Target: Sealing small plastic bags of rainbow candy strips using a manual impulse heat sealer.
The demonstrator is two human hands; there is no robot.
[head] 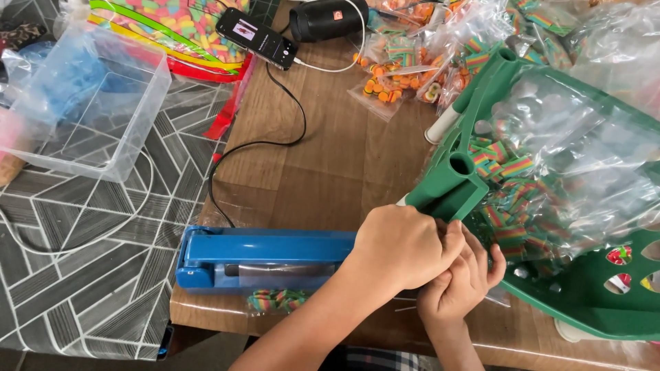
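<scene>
**Hands at the heat sealer, lower centre of frame**

Left hand (405,246) is fisted, pressing on the right end of the blue heat sealer (265,257). Right hand (459,278) is curled shut beside it, touching it; whatever it grips is hidden. A rainbow candy bag (276,300) protrudes beneath the sealer. Both forearms enter from the bottom edge.
</scene>
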